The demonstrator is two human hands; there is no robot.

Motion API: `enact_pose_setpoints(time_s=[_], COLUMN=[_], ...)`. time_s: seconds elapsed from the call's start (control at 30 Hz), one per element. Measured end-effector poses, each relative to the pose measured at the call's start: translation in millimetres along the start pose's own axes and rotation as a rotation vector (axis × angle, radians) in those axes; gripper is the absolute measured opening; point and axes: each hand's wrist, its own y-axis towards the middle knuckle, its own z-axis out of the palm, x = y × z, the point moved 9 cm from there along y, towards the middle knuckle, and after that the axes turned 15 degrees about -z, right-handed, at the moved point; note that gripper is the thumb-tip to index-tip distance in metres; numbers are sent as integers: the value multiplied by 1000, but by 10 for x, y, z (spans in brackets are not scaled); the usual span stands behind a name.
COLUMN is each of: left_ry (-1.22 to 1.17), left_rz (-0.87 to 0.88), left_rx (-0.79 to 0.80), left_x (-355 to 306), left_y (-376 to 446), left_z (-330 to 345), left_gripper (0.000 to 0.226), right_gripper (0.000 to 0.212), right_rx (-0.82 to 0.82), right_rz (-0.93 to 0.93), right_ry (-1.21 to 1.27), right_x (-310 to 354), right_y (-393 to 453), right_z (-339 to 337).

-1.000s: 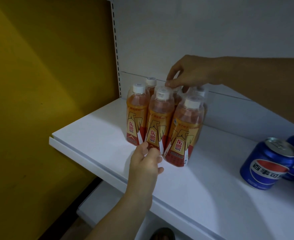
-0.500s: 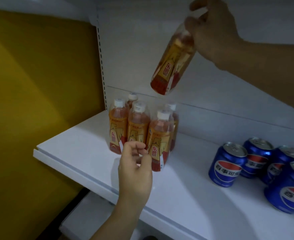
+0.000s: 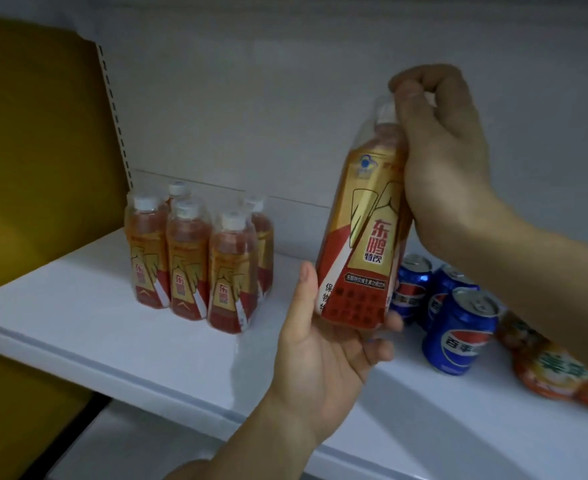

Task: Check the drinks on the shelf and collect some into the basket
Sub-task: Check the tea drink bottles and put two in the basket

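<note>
Right of centre frame: the bottle is standing nearly upright between 2 hands, the right hand pinching its cap from above, the left hand cupping its base, above the shelf.

You've brought the lifted bottle down upright before you; your left hand left the shelf and cups its base.
</note>
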Motion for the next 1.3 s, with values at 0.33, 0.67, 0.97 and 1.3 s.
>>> enact_pose_setpoints(time_s=[0.33,0.67,0.97,1.3], left_ry=[-25,43,77,255], left_rz=[-94,-176,-47,185], left_rx=[-80,-70,-328,-171], left_x=[351,606,513,372], left_y=[311,517,530,396], left_z=[92,154,-13,166], left_gripper=[65,64,74,50], right_gripper=[48,78,75,60], right_rx=[45,-71,-135,-58], right_rz=[343,465,483,442], right_ry=[554,637,522,273], right_x=[-612,-979,-1044,-1021], right_y=[-505,-746,-856,-884], right_z=[-357,-594,-703,-798])
